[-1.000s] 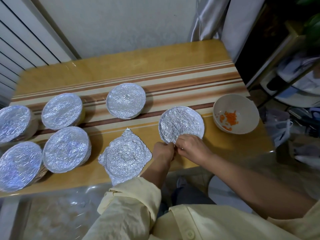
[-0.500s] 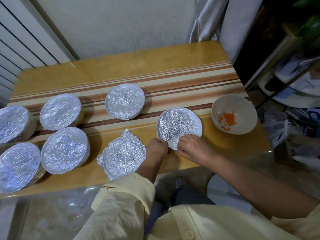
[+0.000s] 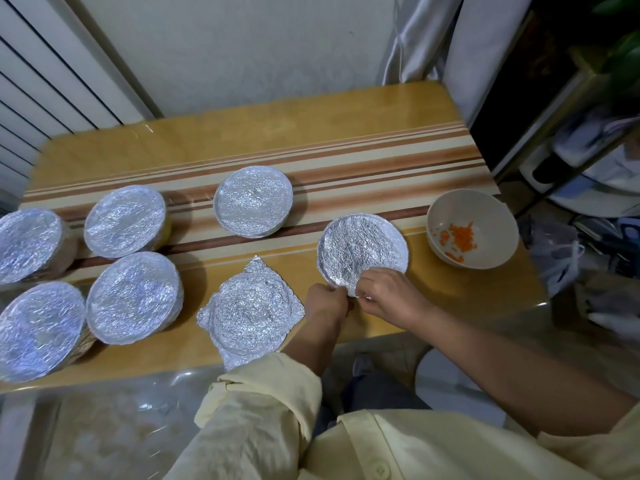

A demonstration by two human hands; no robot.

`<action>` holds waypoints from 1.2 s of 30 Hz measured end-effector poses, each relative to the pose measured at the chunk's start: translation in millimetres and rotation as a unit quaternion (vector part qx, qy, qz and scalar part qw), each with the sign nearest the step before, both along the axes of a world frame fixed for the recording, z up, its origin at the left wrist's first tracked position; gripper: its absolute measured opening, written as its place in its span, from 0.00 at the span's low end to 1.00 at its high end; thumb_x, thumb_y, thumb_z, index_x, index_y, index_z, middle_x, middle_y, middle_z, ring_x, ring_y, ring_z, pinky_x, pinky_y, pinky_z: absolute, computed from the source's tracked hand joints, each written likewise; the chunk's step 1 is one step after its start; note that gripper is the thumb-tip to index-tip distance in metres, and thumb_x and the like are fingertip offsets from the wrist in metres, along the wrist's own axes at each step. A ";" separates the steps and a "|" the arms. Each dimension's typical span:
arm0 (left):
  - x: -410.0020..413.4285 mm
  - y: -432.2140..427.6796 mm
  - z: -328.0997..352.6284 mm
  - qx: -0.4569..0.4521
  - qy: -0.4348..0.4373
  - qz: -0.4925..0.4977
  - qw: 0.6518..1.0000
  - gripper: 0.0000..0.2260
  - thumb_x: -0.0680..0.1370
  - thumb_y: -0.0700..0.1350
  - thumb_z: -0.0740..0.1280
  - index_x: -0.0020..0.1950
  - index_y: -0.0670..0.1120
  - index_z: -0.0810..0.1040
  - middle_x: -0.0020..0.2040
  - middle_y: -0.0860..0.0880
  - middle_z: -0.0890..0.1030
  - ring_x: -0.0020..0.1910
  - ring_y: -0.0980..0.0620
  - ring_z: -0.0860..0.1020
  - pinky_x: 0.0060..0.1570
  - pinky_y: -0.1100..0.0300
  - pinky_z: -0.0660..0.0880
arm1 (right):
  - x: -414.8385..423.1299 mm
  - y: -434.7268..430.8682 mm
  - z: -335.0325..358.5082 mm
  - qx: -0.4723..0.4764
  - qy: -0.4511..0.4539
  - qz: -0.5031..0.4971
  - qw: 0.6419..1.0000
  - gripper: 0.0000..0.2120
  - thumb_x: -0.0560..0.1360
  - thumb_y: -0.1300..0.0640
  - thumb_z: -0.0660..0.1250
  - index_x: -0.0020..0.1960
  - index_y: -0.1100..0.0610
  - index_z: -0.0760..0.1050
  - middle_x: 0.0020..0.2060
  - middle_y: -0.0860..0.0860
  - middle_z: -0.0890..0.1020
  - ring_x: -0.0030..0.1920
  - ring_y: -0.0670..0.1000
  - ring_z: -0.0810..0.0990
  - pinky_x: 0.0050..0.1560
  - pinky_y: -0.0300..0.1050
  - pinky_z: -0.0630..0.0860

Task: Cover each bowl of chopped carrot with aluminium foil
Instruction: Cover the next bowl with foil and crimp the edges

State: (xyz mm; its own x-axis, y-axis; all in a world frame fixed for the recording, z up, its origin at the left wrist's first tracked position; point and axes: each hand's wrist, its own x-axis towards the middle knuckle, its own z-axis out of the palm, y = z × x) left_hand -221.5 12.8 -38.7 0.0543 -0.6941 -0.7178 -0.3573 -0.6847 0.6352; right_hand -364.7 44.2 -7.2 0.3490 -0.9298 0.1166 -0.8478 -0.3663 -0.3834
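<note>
progress: five foiled bowls (image 3: 252, 206) done, left and centre of frame | now: left hand (image 3: 325, 303) and right hand (image 3: 388, 299) both pinching the near edge of a sixth foil cover (image 3: 362, 251), mid-right on the bench (image 3: 242, 143) | left: open carrot bowl (image 3: 450, 202) far right; spare foil sheet (image 3: 251, 310) lower centre looks meant for it, I'd guess

No text, label, brand or number can be read anywhere (foil and bowls are unmarked).

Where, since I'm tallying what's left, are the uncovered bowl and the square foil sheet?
uncovered bowl (image 3: 485, 211): head view, on its bare inner wall.
square foil sheet (image 3: 252, 306): head view, on its crinkled middle.
</note>
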 end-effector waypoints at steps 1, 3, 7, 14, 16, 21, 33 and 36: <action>0.0 0.0 7.8 -0.004 -0.004 -0.001 1.000 0.15 0.68 0.48 0.69 0.22 0.44 0.77 0.31 0.39 0.83 0.41 0.36 0.85 0.49 0.38 0.81 | 0.6 -0.3 0.0 0.000 -0.003 -0.002 1.000 0.10 0.61 0.67 0.74 0.32 0.59 0.73 0.30 0.51 0.75 0.31 0.53 0.75 0.32 0.39 0.63; -0.1 2.8 22.7 -0.001 0.003 0.004 1.000 0.16 0.76 0.45 0.69 0.28 0.44 0.78 0.29 0.41 0.82 0.40 0.36 0.84 0.49 0.39 0.82 | 2.3 -0.8 -0.5 0.001 -0.009 -0.004 1.000 0.10 0.61 0.67 0.74 0.32 0.59 0.73 0.29 0.51 0.75 0.31 0.53 0.75 0.31 0.40 0.66; 1.1 8.5 17.6 -0.004 0.008 0.000 1.000 0.17 0.75 0.50 0.68 0.28 0.45 0.79 0.33 0.40 0.83 0.37 0.41 0.83 0.48 0.43 0.81 | 3.7 -0.1 -1.6 0.005 -0.010 -0.017 1.000 0.10 0.61 0.67 0.74 0.32 0.59 0.74 0.29 0.51 0.76 0.31 0.53 0.76 0.31 0.40 0.68; 2.9 3.1 16.6 -0.038 -0.042 -0.032 0.998 0.18 0.65 0.54 0.60 0.31 0.42 0.81 0.37 0.37 0.84 0.41 0.36 0.84 0.47 0.43 0.82 | 11.4 -1.1 -6.1 0.013 -0.022 -0.036 0.999 0.10 0.59 0.68 0.73 0.31 0.59 0.73 0.28 0.52 0.75 0.30 0.54 0.75 0.28 0.42 0.68; 4.9 4.1 18.8 -0.039 -0.045 -0.042 0.997 0.17 0.64 0.56 0.61 0.27 0.44 0.80 0.34 0.38 0.84 0.39 0.38 0.84 0.45 0.44 0.81 | 12.7 -1.1 -5.9 0.015 -0.027 -0.040 0.999 0.10 0.59 0.68 0.73 0.31 0.59 0.73 0.28 0.52 0.75 0.30 0.55 0.76 0.28 0.42 0.68; 9.9 0.8 20.3 -0.062 -0.092 -0.085 0.990 0.16 0.72 0.51 0.64 0.36 0.41 0.84 0.38 0.39 0.85 0.40 0.39 0.84 0.47 0.47 0.82 | 16.3 -1.4 -4.7 0.013 -0.034 -0.028 0.999 0.10 0.59 0.68 0.74 0.32 0.59 0.74 0.29 0.52 0.76 0.31 0.55 0.76 0.30 0.40 0.66; 21.5 -9.4 29.2 -0.081 -0.126 -0.125 0.981 0.24 0.63 0.56 0.57 0.39 0.41 0.86 0.38 0.42 0.86 0.42 0.43 0.84 0.48 0.50 0.81 | 16.3 0.1 -3.6 0.008 0.025 0.001 1.000 0.12 0.59 0.65 0.75 0.30 0.59 0.72 0.29 0.52 0.74 0.29 0.55 0.75 0.28 0.43 0.68; 22.3 -5.4 22.3 -0.082 -0.107 -0.098 0.986 0.25 0.63 0.60 0.58 0.37 0.41 0.85 0.37 0.42 0.85 0.40 0.42 0.84 0.47 0.49 0.82 | 18.9 -0.4 -1.8 0.009 0.031 -0.003 0.999 0.12 0.57 0.67 0.74 0.29 0.59 0.70 0.27 0.53 0.74 0.28 0.55 0.74 0.27 0.41 0.65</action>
